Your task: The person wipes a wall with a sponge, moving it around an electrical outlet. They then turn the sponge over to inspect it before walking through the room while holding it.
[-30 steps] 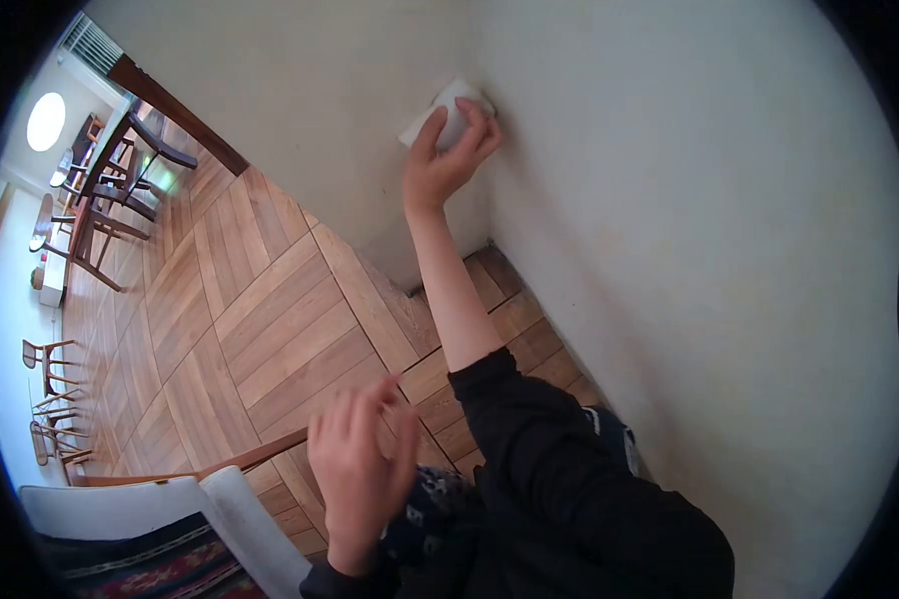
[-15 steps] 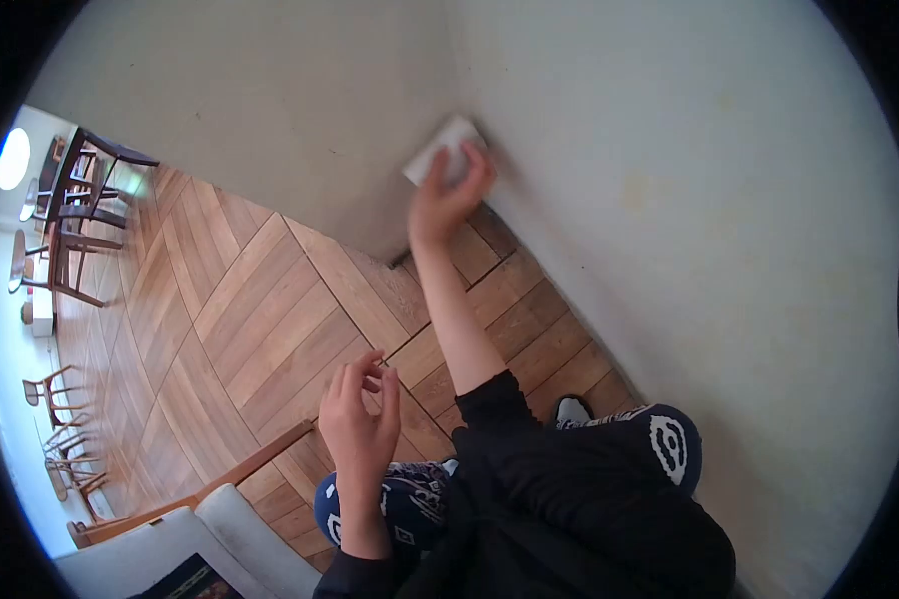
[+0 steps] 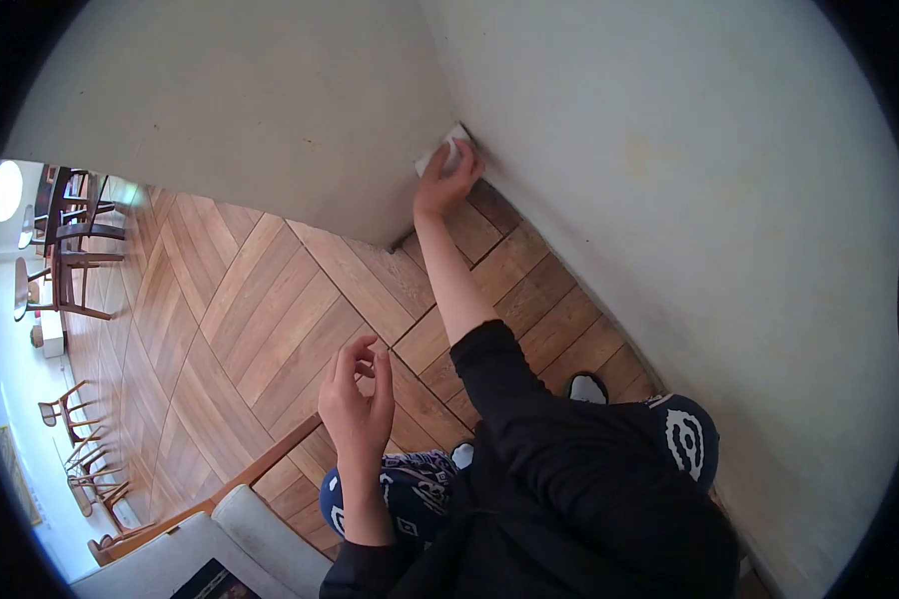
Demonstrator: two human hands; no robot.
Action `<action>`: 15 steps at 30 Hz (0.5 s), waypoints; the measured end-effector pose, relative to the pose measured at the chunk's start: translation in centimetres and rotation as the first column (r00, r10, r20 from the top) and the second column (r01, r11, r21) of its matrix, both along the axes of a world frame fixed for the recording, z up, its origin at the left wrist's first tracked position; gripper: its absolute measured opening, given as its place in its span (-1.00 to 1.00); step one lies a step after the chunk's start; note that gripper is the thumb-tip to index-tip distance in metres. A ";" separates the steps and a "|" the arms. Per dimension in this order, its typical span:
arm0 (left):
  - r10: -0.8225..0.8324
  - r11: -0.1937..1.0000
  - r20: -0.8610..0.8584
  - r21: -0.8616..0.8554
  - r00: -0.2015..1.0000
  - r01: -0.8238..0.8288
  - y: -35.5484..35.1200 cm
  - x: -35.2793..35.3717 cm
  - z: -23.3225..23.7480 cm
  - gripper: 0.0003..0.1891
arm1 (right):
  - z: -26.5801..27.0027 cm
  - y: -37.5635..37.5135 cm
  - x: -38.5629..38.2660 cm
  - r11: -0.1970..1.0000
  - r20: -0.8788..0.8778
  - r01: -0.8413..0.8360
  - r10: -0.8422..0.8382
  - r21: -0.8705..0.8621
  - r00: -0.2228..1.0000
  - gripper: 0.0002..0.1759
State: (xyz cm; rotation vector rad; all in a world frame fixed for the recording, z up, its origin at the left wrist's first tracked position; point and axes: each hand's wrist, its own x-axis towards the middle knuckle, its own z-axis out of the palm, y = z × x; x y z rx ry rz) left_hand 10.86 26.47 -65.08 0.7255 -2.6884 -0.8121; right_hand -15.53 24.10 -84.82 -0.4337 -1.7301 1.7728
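My right hand (image 3: pixel 449 184) reaches forward, its fingers closed on a white sponge (image 3: pixel 435 158). The white block-shaped sponge is pressed low into the corner where two pale walls meet, just above the floor. My fingers hide part of it. My left hand (image 3: pixel 358 404) hovers over the wooden floor in front of my knee. Its fingers are loosely curved, with a gap between them and the thumb, and nothing is in it.
The right wall (image 3: pixel 689 220) has faint yellowish stains; the left wall (image 3: pixel 270 110) ends at an outer edge. At lower left stands a cushioned wooden seat (image 3: pixel 270 529) with a dark flat item (image 3: pixel 215 581) on it. Several chairs (image 3: pixel 95 270) stand far left.
My right hand with the sponge has moved slightly, staying deep in the corner. My left hand has risen a little, its thumb nearer the fingers. The camera view has shifted slightly.
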 end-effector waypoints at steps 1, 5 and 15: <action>0.001 1.000 0.002 0.001 1.000 -0.001 0.0 0.1 -0.1 -0.86 | -3.0 -0.2 0.3 1.000 0.103 0.011 -0.012 0.012 0.995 -0.75; 0.012 1.000 -0.009 -0.007 1.000 -0.012 -0.1 0.1 0.1 -0.86 | -1.4 1.1 1.5 0.995 -0.033 0.024 -0.021 0.092 0.999 -0.71; 0.030 1.000 0.004 -0.010 1.000 -0.030 -0.4 0.3 -0.2 -0.86 | 12.5 -1.3 -1.3 0.980 -0.274 0.046 -0.100 -0.196 0.957 -0.73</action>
